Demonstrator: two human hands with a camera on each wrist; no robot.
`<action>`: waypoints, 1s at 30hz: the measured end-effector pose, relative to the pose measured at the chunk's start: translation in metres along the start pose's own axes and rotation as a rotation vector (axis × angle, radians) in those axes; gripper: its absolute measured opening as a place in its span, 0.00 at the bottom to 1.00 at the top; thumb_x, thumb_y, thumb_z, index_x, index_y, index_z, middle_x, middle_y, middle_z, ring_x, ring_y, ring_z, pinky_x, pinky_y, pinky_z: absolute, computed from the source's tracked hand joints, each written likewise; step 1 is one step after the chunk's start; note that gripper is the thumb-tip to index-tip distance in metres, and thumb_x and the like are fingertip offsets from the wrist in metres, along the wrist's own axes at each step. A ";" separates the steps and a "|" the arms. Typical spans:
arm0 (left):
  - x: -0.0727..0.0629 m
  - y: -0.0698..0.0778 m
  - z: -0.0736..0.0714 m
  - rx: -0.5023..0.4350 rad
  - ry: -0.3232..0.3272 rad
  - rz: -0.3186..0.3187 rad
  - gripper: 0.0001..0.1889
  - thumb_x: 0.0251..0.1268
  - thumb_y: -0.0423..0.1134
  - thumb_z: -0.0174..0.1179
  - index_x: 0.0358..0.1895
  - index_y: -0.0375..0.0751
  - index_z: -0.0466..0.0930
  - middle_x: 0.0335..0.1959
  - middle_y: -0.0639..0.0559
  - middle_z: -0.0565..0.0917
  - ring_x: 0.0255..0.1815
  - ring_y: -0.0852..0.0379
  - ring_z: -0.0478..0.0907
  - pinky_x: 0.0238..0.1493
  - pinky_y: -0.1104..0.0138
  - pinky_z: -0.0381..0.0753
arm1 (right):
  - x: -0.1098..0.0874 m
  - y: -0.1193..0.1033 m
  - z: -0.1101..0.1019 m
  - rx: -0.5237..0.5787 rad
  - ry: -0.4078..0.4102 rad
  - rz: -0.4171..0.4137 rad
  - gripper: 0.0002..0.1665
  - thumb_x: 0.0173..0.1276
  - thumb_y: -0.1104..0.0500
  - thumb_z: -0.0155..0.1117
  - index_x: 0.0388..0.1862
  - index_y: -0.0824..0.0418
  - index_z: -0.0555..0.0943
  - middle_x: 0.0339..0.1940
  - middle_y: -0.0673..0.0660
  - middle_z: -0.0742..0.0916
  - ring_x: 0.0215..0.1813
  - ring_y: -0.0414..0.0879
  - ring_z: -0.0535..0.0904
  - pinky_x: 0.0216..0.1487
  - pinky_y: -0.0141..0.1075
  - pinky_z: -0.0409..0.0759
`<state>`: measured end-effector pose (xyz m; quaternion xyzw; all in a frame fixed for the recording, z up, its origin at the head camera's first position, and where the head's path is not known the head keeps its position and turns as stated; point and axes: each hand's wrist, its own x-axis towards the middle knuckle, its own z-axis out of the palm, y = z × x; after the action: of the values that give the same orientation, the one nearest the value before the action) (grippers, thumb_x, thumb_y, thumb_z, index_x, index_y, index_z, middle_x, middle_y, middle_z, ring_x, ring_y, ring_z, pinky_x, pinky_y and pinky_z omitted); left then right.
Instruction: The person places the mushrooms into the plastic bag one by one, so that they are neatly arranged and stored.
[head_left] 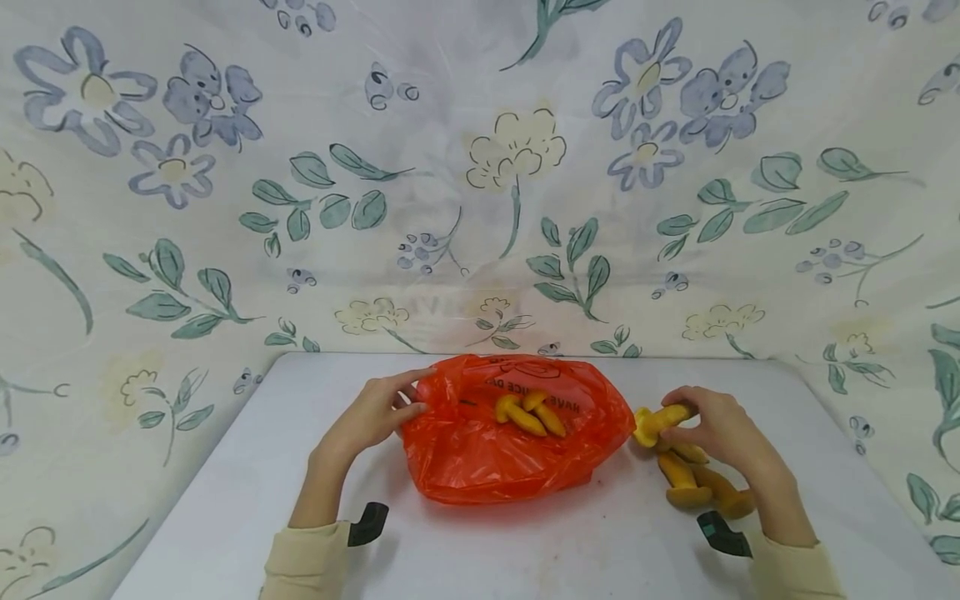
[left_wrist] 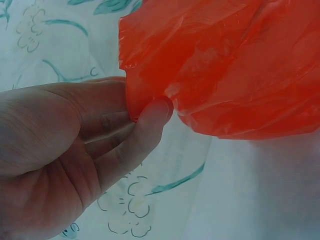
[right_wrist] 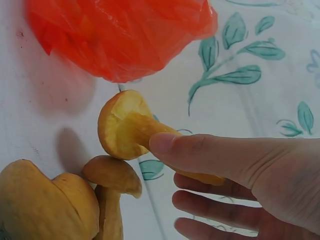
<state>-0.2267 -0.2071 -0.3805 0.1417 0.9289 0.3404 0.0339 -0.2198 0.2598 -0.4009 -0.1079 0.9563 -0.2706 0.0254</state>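
A red plastic bag (head_left: 495,467) lies with its mouth open in the middle of the table, two yellow mushrooms (head_left: 522,415) inside it. At its left end my left hand (head_left: 377,410) pinches the rim between thumb and fingers, as the left wrist view also shows. My right hand (head_left: 716,425) grips a yellow mushroom (right_wrist: 125,125) by the stem, its cap pointing at the bag's right end. Beneath that hand several more mushrooms (head_left: 678,479) lie on the table; in the right wrist view one standing mushroom (right_wrist: 112,175) is just below the held cap.
The white table (head_left: 525,558) ends at a floral cloth (head_left: 450,275) hanging behind it and along both sides. Dark wrist mounts (head_left: 367,525) stick out from both sleeves. Dark printing shows on the inside of the bag.
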 end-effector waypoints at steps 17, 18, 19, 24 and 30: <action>0.000 0.000 0.000 -0.014 -0.006 -0.001 0.29 0.66 0.34 0.62 0.70 0.46 0.69 0.43 0.43 0.84 0.34 0.56 0.81 0.31 0.69 0.86 | -0.004 0.008 -0.009 -0.024 0.078 0.015 0.27 0.58 0.55 0.75 0.55 0.63 0.79 0.47 0.61 0.86 0.49 0.57 0.79 0.54 0.56 0.81; 0.000 0.000 0.000 -0.014 -0.006 -0.004 0.29 0.66 0.34 0.62 0.70 0.46 0.69 0.43 0.43 0.84 0.34 0.56 0.81 0.31 0.69 0.86 | -0.004 0.008 -0.010 -0.025 0.082 0.018 0.27 0.59 0.56 0.75 0.55 0.63 0.79 0.47 0.62 0.86 0.49 0.57 0.79 0.54 0.56 0.81; 0.000 0.000 0.000 -0.013 -0.005 -0.005 0.29 0.66 0.34 0.62 0.70 0.46 0.69 0.43 0.44 0.84 0.34 0.56 0.81 0.31 0.69 0.86 | -0.005 0.009 -0.010 -0.027 0.089 0.015 0.27 0.59 0.56 0.75 0.55 0.64 0.79 0.47 0.62 0.86 0.49 0.58 0.79 0.54 0.56 0.81; 0.000 0.000 0.000 -0.003 0.000 -0.008 0.29 0.66 0.34 0.63 0.70 0.46 0.70 0.43 0.44 0.85 0.34 0.56 0.81 0.31 0.68 0.86 | -0.005 0.010 -0.012 -0.042 0.147 -0.006 0.26 0.58 0.58 0.75 0.54 0.65 0.79 0.47 0.64 0.86 0.49 0.58 0.80 0.52 0.56 0.81; 0.001 0.000 0.001 -0.004 -0.003 -0.008 0.29 0.66 0.34 0.63 0.70 0.45 0.70 0.43 0.44 0.85 0.34 0.56 0.81 0.32 0.68 0.86 | -0.005 0.010 -0.014 -0.038 0.171 -0.003 0.26 0.59 0.58 0.74 0.54 0.65 0.79 0.48 0.65 0.85 0.49 0.59 0.79 0.52 0.56 0.81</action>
<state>-0.2273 -0.2067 -0.3812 0.1386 0.9288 0.3417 0.0369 -0.2179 0.2766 -0.3947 -0.0865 0.9597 -0.2609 -0.0589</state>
